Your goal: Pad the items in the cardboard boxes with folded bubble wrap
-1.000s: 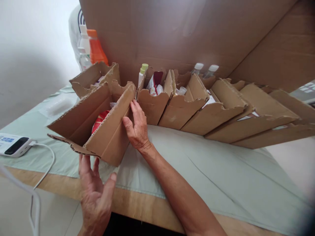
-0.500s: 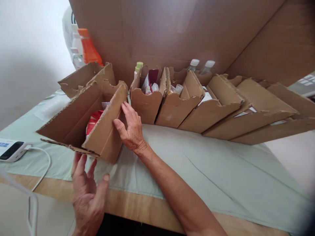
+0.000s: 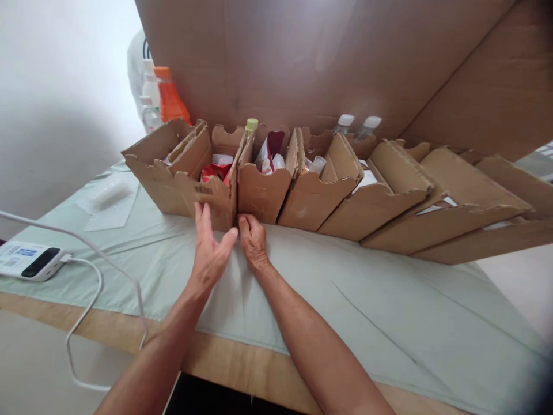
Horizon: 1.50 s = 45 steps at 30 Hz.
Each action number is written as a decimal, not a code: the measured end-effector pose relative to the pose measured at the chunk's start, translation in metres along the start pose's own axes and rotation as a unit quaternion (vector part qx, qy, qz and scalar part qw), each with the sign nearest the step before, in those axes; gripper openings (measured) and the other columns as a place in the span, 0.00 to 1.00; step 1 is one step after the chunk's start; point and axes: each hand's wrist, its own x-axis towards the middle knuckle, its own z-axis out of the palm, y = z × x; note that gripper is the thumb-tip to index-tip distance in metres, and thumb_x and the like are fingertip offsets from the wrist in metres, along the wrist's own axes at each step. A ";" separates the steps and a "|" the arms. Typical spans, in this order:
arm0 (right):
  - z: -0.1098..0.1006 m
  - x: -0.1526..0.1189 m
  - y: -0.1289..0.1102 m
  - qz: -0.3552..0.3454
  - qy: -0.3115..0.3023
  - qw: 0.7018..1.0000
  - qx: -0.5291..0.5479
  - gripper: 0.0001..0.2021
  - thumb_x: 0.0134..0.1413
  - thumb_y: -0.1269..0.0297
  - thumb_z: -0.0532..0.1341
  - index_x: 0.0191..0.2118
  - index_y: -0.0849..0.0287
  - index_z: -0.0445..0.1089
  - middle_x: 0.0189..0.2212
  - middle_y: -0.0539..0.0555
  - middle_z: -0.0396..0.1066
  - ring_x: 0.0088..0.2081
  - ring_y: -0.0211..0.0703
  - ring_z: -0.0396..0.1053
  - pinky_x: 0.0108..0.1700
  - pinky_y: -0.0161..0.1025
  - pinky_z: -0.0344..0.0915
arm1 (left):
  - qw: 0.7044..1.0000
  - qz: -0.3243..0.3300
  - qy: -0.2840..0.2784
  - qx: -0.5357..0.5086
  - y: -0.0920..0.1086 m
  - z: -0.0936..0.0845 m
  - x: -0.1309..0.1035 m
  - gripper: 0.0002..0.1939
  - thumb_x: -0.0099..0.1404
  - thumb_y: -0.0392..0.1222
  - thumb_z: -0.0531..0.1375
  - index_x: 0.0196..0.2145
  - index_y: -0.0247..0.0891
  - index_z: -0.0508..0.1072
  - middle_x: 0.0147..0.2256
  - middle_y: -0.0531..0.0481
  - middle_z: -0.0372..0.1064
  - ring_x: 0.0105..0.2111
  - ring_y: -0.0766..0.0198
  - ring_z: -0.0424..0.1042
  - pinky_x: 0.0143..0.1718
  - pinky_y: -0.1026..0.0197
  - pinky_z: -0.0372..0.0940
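A cardboard box [image 3: 221, 208] with a red packet [image 3: 216, 172] and clear plastic inside stands upright in a row of similar open boxes. My left hand [image 3: 210, 248] rests its fingertips on the front of this box, thumb spread wide. At the box's lower right corner is my right hand [image 3: 254, 237], its fingers curled in and closed. Whether anything is between those fingers is hidden. Just right of it stands another cardboard box [image 3: 259, 196] holding a printed pouch [image 3: 266, 158]. A further cardboard box [image 3: 158, 187] sits tight against the left side.
More cardboard boxes [image 3: 317, 204] lean rightward along the row. Behind them are white-capped bottles [image 3: 344, 122], an orange bottle [image 3: 169, 98] and a tall cardboard panel [image 3: 294, 63]. At left on the green cloth [image 3: 328, 323] lie bubble wrap [image 3: 108, 199] and a white device [image 3: 32, 262] with a cable [image 3: 82, 311].
The box with the red packet has moved back and right into the row, now upright. My left hand has shifted to its front; my right hand has dropped to its lower corner and curled.
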 end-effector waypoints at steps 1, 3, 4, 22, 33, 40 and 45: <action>-0.001 0.000 0.000 0.004 -0.005 1.000 0.000 0.18 0.69 0.56 0.50 0.41 0.57 0.76 0.39 0.57 0.80 0.42 0.47 0.76 0.48 0.42 0.70 | 1.000 -0.009 -0.006 0.002 -0.003 0.006 0.015 0.44 0.65 0.45 0.65 0.73 0.43 0.51 0.77 0.40 0.28 0.76 0.47 0.34 0.74 0.40 0.42; -0.003 -0.001 -0.002 0.007 -0.016 1.000 0.000 0.18 0.69 0.55 0.51 0.39 0.56 0.76 0.36 0.55 0.80 0.40 0.46 0.75 0.46 0.40 0.70 | 0.999 -0.024 -0.019 0.010 -0.008 0.017 0.039 0.43 0.66 0.47 0.64 0.73 0.37 0.51 0.77 0.36 0.30 0.76 0.49 0.33 0.75 0.43 0.36; -0.004 -0.001 -0.003 0.007 -0.020 1.000 -0.001 0.18 0.69 0.54 0.51 0.38 0.55 0.76 0.35 0.54 0.80 0.39 0.46 0.75 0.45 0.40 0.69 | 0.999 -0.029 -0.025 0.013 -0.011 0.021 0.046 0.43 0.67 0.48 0.63 0.73 0.36 0.51 0.77 0.35 0.30 0.76 0.49 0.32 0.75 0.43 0.35; 0.030 0.025 -0.114 -0.176 -0.142 0.973 -0.044 0.27 0.62 0.65 0.55 0.67 0.54 0.64 0.35 0.50 0.80 0.34 0.43 0.75 0.45 0.43 0.73 | 0.991 0.109 -0.019 0.078 -0.017 -0.088 -0.124 0.14 0.69 0.33 0.59 0.49 0.43 0.78 0.47 0.44 0.80 0.47 0.56 0.81 0.48 0.56 0.78; 0.074 0.073 -0.174 -0.196 -0.195 0.930 -0.241 0.08 0.63 0.68 0.57 0.36 0.55 0.74 0.27 0.51 0.76 0.32 0.46 0.73 0.39 0.41 0.65 | 0.992 -0.021 0.119 -0.042 -0.032 -0.092 -0.131 0.23 0.72 0.37 0.58 0.63 0.46 0.68 0.65 0.41 0.65 0.65 0.51 0.66 0.64 0.45 0.65; -0.031 -0.021 -0.181 -0.236 -0.278 0.920 -0.142 0.07 0.64 0.68 0.58 0.36 0.53 0.73 0.27 0.47 0.75 0.27 0.38 0.71 0.32 0.36 0.63 | 0.958 -0.053 0.272 -0.072 -0.033 -0.140 -0.099 0.32 0.69 0.44 0.64 0.68 0.49 0.61 0.69 0.43 0.57 0.69 0.48 0.58 0.69 0.44 0.55; -0.130 -0.046 -0.158 -0.141 -0.208 0.961 -0.114 0.08 0.64 0.68 0.60 0.38 0.50 0.76 0.29 0.49 0.79 0.29 0.39 0.77 0.34 0.35 0.72 | 0.977 -0.068 0.184 -0.087 -0.016 -0.151 -0.091 0.39 0.65 0.45 0.66 0.70 0.50 0.57 0.70 0.42 0.56 0.70 0.46 0.57 0.68 0.44 0.57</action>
